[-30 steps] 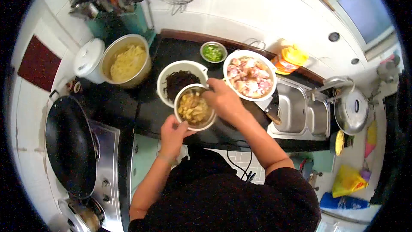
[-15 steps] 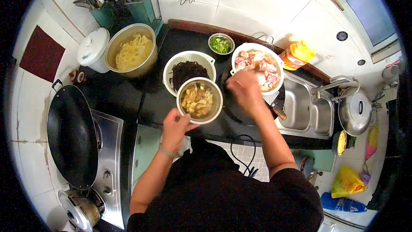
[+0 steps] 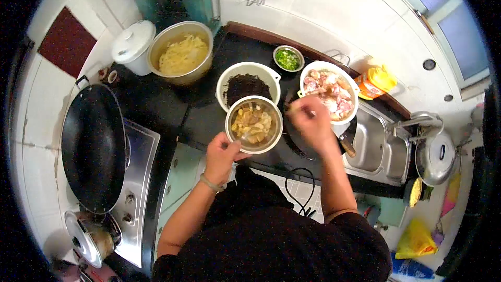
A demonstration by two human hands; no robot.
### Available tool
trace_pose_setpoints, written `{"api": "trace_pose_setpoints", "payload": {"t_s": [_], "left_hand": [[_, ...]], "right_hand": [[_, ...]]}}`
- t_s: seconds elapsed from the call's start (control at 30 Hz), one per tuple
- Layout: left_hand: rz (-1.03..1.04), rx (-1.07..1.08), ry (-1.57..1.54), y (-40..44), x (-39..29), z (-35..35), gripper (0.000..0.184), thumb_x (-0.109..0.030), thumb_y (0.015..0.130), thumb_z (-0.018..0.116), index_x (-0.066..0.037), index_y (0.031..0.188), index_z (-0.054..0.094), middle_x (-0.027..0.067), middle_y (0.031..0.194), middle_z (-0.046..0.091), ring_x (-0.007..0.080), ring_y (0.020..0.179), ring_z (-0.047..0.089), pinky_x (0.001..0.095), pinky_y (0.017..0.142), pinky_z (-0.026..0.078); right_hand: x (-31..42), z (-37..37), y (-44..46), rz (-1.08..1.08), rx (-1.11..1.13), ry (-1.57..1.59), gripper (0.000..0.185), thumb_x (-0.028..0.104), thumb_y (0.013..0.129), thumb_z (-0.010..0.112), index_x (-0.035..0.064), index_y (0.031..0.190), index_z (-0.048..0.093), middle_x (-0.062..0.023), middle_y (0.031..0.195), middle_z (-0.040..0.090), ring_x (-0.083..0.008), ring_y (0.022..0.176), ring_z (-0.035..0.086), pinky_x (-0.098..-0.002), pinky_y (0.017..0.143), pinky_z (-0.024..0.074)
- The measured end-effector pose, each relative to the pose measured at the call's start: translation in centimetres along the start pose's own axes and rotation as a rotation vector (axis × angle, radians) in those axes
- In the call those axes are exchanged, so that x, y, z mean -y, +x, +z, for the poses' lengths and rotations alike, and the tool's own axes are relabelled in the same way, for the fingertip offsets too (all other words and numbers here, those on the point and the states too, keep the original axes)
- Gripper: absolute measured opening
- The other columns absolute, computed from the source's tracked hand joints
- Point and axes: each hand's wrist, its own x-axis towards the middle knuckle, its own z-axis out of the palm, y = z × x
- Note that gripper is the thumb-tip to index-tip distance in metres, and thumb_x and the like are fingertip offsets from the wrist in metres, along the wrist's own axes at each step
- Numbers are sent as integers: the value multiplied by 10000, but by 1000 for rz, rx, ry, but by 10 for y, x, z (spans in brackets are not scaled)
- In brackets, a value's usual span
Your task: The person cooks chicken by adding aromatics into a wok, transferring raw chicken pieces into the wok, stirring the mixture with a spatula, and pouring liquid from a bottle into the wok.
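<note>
My left hand grips the near left rim of a metal bowl, thumb over the edge. Chopped pale and yellow-brown pieces, like ginger and garlic, lie in the bowl. The bowl overlaps the near side of a white colander holding dark shredded food. Over a dark round board my right hand has its fingers curled together, slightly blurred; what they hold, if anything, cannot be made out. Just beyond it stands a white basin of raw meat chunks.
A wooden-handled knife lies by the sink. Behind are a small bowl of chopped greens and an orange-yellow container. At left are a pot of pale strips, a lidded white pot and a large black wok.
The camera view has shifted, so most things appear farther right. My left hand keeps its grip on the metal bowl. My right hand has drawn slightly back from the meat basin.
</note>
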Motion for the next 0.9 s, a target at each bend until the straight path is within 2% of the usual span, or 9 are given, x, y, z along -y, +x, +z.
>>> {"api": "trace_pose_setpoints", "payload": {"t_s": [0.03,0.13,0.27,0.37,0.53,0.67,0.73,0.83,0.9], "left_hand": [[-8,-11,-12,-2,-3,-3,68,1,806,510,9,778,449,113,861,546,207,758,608,326,666,567],[3,-51,-68,-9,-11,-15,54,-3,805,514,17,815,465,112,859,551,216,753,614,334,669,566],[18,-156,-107,-31,-39,-27,74,1,799,518,21,862,485,118,889,564,226,767,616,347,675,567],[133,-220,-202,-55,-53,-62,181,1,800,494,32,978,505,128,934,574,226,820,611,364,693,562],[406,-558,-124,-108,-114,-134,153,-4,791,490,30,938,518,159,932,588,253,829,619,387,683,566],[508,-941,333,-130,-151,-228,82,26,767,507,-10,715,456,74,767,545,184,694,611,297,551,574],[473,-1262,1512,-127,-154,-290,108,-28,705,559,24,708,465,180,842,492,319,653,576,353,646,533],[653,-1283,1680,-107,-156,-333,87,-31,714,536,31,752,488,233,923,466,386,695,562,401,699,494],[479,-1324,1676,-97,-161,-338,97,2,732,500,27,825,509,238,1017,451,383,730,576,429,681,495]], "right_hand": [[-14,-14,12,-194,-206,-163,65,42,738,594,20,791,564,-50,743,566,-127,675,533,-254,631,445],[-66,-51,37,-124,-457,-455,128,99,729,616,-5,789,573,-115,671,566,-201,613,547,-308,590,439],[-154,-82,55,-28,-369,-787,218,228,728,651,25,788,601,-123,782,608,-285,726,574,-361,658,448],[-201,-94,60,163,-334,-436,322,273,774,615,34,988,629,-120,946,636,-241,865,591,-321,798,443],[-217,-104,59,58,-465,-765,265,237,715,557,-27,709,545,-166,623,584,-284,559,561,-393,559,437],[-215,-102,59,43,-480,-718,244,212,682,601,-19,666,524,-143,595,574,-273,547,554,-390,538,428],[-208,-101,57,75,-440,-708,239,193,671,621,-16,658,505,-129,579,559,-273,536,540,-384,540,428],[-181,-94,52,-6,-428,-612,234,182,665,637,-9,665,501,-118,587,553,-264,531,527,-372,543,427],[-181,-93,53,18,-444,-599,231,179,663,640,-6,672,503,-113,595,556,-250,531,525,-362,543,426]]}}
